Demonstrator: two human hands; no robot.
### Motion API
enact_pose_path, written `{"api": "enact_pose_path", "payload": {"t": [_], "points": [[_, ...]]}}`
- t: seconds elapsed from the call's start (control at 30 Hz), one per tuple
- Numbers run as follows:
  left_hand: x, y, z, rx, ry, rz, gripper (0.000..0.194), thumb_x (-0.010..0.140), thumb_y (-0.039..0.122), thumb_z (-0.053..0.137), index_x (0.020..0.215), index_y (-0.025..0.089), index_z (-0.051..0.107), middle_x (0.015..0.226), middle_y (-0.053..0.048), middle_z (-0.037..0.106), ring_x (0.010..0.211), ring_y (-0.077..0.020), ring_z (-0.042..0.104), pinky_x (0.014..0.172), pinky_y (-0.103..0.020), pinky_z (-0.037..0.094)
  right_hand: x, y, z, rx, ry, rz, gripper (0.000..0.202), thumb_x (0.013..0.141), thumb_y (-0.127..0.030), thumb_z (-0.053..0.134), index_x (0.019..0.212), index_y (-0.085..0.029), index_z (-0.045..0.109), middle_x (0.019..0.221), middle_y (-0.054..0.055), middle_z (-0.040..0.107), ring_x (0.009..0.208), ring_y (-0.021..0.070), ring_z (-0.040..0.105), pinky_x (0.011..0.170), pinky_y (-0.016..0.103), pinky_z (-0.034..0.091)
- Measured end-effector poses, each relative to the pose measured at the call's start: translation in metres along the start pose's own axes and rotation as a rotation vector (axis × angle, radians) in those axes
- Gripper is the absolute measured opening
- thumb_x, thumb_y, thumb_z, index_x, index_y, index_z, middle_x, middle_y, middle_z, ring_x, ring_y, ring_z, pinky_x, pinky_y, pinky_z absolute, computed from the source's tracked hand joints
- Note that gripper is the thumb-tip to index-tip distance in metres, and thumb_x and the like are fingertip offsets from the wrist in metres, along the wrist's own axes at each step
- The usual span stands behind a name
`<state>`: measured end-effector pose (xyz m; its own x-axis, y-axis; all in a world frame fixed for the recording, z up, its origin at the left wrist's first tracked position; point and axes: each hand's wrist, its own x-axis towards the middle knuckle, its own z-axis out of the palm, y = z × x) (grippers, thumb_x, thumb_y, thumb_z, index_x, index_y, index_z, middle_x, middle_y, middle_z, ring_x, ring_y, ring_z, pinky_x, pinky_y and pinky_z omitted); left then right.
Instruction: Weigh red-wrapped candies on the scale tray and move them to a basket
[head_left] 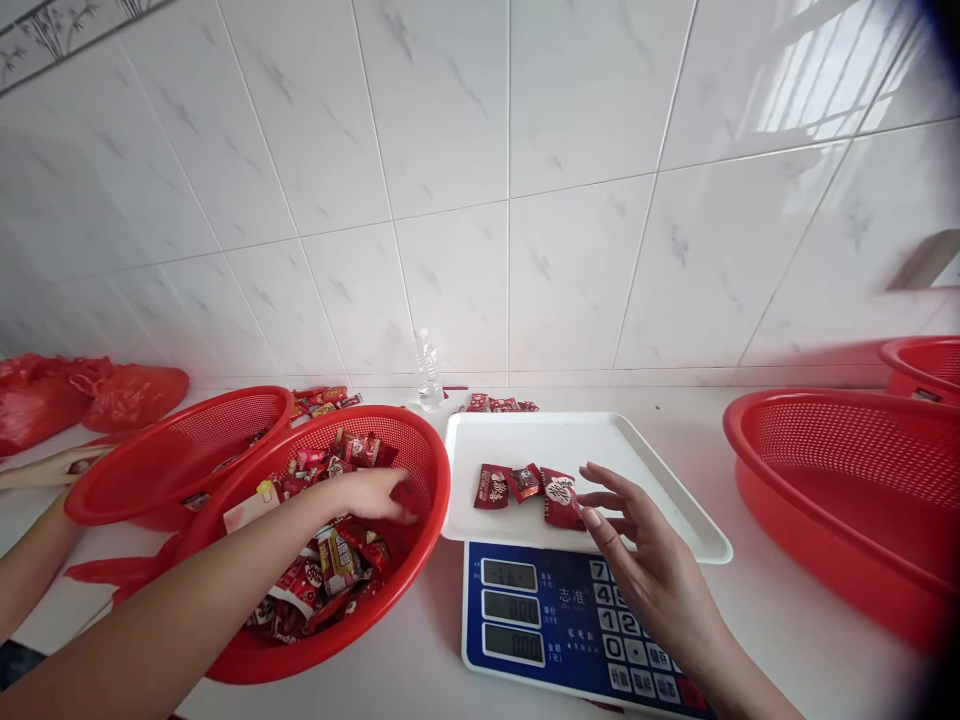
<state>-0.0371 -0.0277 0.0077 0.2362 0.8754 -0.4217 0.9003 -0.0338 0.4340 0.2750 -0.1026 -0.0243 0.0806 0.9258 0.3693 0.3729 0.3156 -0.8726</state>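
My left hand [381, 494] reaches into a red plastic basket [439, 480] of wrapped candies [341, 560]. Its fingers are apart near the inner right wall, and I see nothing held in them. My right hand [634, 520] is over the front right of a white tray [637, 460], fingers spread and thumb apart. Its fingertips are beside the right edge of a red candy packet [561, 498]; I cannot tell whether they touch it. Left of this packet lie a smaller red candy [525, 482] and another red packet [492, 486]. The tray sits on a blue digital scale [555, 615].
A co-worker's arms [37, 560] reach around a second red basket [180, 450] at left. Red plastic bags [135, 392] lie behind it. A clear plastic object [428, 370] and loose candies [499, 403] lie along the tiled wall. Another red basket [832, 490] stands at right.
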Motion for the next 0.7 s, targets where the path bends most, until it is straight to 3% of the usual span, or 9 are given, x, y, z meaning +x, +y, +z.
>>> {"api": "enact_pose_path", "payload": {"t": [0.1, 0.23, 0.37, 0.5, 0.6, 0.7], "points": [[-0.004, -0.001, 0.016, 0.157, -0.104, 0.072, 0.039, 0.060, 0.032, 0.071, 0.095, 0.020, 0.060, 0.099, -0.005, 0.065, 0.083, -0.0237, 0.061, 0.067, -0.029, 0.046, -0.002, -0.003, 0.002, -0.012, 0.024, 0.008, 0.043, 0.087, -0.054, 0.046, 0.119, -0.026, 0.051, 0.100, 0.008, 0.064, 0.079, 0.0195, 0.065, 0.054, 0.028, 0.053], [-0.004, 0.015, 0.031, 0.323, -0.097, 0.165, 0.013, 0.064, 0.018, 0.059, 0.076, 0.019, 0.063, 0.077, -0.004, 0.066, 0.065, -0.0205, 0.058, 0.054, -0.027, 0.040, -0.002, -0.002, 0.003, -0.021, 0.022, 0.009, 0.044, 0.086, -0.054, 0.046, 0.119, -0.026, 0.051, 0.101, 0.008, 0.064, 0.080, 0.0194, 0.065, 0.054, 0.027, 0.053], [-0.006, 0.021, 0.018, 0.351, -0.159, 0.124, 0.010, 0.061, 0.015, 0.056, 0.068, 0.019, 0.062, 0.066, -0.002, 0.063, 0.056, -0.0170, 0.053, 0.049, -0.025, 0.037, -0.002, 0.001, 0.003, -0.007, 0.018, 0.010, 0.044, 0.086, -0.054, 0.047, 0.120, -0.026, 0.051, 0.105, 0.010, 0.063, 0.085, 0.0211, 0.065, 0.056, 0.028, 0.054], [-0.010, 0.010, -0.004, 0.392, -0.111, 0.004, 0.008, 0.059, 0.017, 0.056, 0.064, 0.019, 0.061, 0.064, -0.003, 0.063, 0.057, -0.0186, 0.055, 0.051, -0.027, 0.039, -0.002, 0.001, 0.003, -0.020, 0.014, 0.013, 0.044, 0.086, -0.055, 0.047, 0.119, -0.027, 0.052, 0.100, 0.008, 0.064, 0.084, 0.0207, 0.065, 0.056, 0.028, 0.054], [-0.011, -0.002, -0.005, 0.446, -0.061, -0.054, 0.004, 0.058, 0.017, 0.058, 0.061, 0.018, 0.059, 0.069, -0.007, 0.064, 0.061, -0.0225, 0.057, 0.056, -0.030, 0.041, -0.002, 0.001, 0.003, -0.029, 0.012, -0.003, 0.043, 0.086, -0.054, 0.047, 0.119, -0.027, 0.052, 0.097, 0.008, 0.064, 0.081, 0.0203, 0.065, 0.055, 0.028, 0.054], [-0.009, -0.012, 0.001, 0.436, -0.020, -0.065, 0.014, 0.063, 0.028, 0.061, 0.073, 0.018, 0.062, 0.081, -0.011, 0.066, 0.070, -0.0258, 0.060, 0.061, -0.032, 0.043, -0.001, 0.004, 0.002, -0.035, 0.004, -0.020, 0.042, 0.087, -0.052, 0.047, 0.120, -0.027, 0.051, 0.100, 0.009, 0.063, 0.081, 0.0200, 0.065, 0.055, 0.028, 0.055]]}}
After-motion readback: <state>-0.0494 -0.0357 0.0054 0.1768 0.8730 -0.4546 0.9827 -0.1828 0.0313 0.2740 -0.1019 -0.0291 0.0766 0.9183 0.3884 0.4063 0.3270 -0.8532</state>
